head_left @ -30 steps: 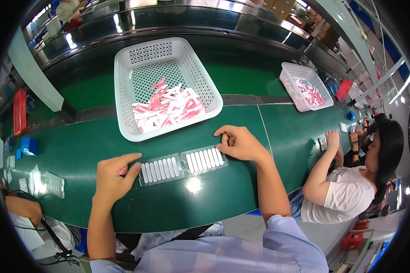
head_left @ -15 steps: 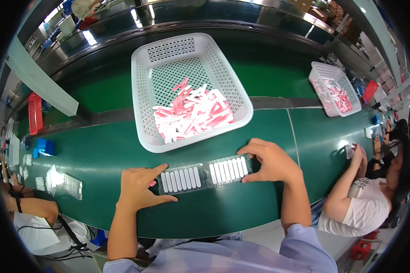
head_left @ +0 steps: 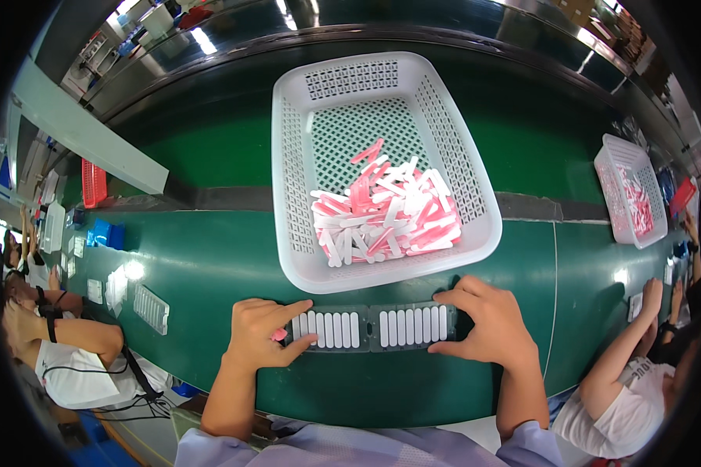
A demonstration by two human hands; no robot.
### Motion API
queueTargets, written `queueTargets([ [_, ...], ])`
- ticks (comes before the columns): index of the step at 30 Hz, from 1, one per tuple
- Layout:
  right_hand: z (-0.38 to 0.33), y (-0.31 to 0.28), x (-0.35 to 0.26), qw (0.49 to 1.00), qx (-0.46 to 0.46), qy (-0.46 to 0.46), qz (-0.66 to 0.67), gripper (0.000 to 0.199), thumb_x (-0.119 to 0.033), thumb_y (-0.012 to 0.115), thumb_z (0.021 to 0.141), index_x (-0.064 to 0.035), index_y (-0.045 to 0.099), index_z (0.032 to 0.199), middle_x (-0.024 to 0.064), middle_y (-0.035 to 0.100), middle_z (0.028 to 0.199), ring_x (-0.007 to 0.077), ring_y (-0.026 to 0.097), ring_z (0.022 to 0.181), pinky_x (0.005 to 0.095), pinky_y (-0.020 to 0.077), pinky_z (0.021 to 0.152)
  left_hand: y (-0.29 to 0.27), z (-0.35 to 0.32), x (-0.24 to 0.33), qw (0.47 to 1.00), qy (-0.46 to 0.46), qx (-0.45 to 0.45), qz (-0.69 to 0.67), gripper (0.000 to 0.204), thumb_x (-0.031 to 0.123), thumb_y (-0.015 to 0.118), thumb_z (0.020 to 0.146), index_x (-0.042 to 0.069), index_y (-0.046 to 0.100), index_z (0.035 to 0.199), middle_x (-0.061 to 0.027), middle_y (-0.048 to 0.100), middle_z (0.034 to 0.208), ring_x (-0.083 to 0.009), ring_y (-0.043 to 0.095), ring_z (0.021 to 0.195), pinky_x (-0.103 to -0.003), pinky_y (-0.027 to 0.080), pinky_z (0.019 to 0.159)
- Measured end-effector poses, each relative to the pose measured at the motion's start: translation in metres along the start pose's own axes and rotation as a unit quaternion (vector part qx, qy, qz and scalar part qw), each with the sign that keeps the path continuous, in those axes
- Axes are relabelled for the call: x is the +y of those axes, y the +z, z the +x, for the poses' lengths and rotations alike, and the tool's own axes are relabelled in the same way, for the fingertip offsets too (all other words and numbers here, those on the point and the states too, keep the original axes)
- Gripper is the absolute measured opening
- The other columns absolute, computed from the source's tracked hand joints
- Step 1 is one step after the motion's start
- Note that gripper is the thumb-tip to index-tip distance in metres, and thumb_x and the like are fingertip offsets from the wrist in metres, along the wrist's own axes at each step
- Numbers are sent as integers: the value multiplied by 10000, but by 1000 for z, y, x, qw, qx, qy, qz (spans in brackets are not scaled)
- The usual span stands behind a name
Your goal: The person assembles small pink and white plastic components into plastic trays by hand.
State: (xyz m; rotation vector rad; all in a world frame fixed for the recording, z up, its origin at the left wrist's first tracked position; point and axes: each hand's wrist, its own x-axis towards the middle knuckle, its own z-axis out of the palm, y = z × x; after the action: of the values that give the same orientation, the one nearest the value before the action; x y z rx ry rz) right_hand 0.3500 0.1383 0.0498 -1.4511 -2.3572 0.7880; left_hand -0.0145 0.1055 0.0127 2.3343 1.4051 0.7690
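Observation:
Two dark slotted trays (head_left: 370,328) filled with white sticks lie end to end on the green belt (head_left: 210,265), just below a white mesh basket (head_left: 292,194) that holds a heap of pink and white sticks (head_left: 385,214). My left hand (head_left: 263,336) rests on the left end of the trays, forefinger and thumb pinching that end, with a small pink piece under the fingers. On the right end of the trays sits my right hand (head_left: 487,325), fingers spread over the edge.
Another white basket (head_left: 629,198) of pink and white sticks stands at the right by a seated person (head_left: 631,389). At the left another person (head_left: 62,342) works beside a small slotted tray (head_left: 151,309), a blue box (head_left: 105,233) and a red tray (head_left: 93,184).
The view has shifted so the basket and trays sit nearer the middle. Both hands stay on the ends of the trays; the left forefinger now reaches over the tray's end.

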Motion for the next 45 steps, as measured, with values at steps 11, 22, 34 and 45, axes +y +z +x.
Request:
queueTargets([
  [11, -7, 12, -5, 996, 60, -59, -30, 700, -441, 944, 521, -109, 721, 1095, 73, 608, 994, 293, 649, 834, 388, 531, 707, -11, -11, 0, 996, -52, 27, -69, 592, 387, 890, 706, 156, 724, 1226, 8, 482, 569, -190, 527, 488, -319, 423, 516],
  [22, 16, 51, -56, 991, 81, -105, -31, 736, -398, 971, 509, -10, 741, 1092, 96, 607, 991, 274, 652, 832, 370, 548, 739, -24, -26, 0, 988, -5, 113, -101, 221, 279, 812, 839, 172, 768, 1026, -42, 636, 633, -223, 609, 533, -333, 455, 506],
  [34, 76, 102, -127, 968, 86, -226, -65, 668, -471, 927, 612, 17, 717, 1019, 113, 607, 929, 290, 625, 818, 399, 530, 712, -138, -167, -88, 874, -387, 152, 250, 512, 397, 766, 863, 177, 703, 1321, -118, 679, 704, -334, 678, 659, -432, 524, 620],
  [45, 166, 171, -210, 961, 55, -260, -73, 554, -514, 838, 730, -30, 681, 950, 113, 579, 988, 297, 694, 802, 426, 555, 672, -97, -176, -5, 922, -354, 69, 138, 427, 427, 770, 855, 184, 754, 1206, -76, 709, 689, -282, 718, 649, -388, 557, 603],
])
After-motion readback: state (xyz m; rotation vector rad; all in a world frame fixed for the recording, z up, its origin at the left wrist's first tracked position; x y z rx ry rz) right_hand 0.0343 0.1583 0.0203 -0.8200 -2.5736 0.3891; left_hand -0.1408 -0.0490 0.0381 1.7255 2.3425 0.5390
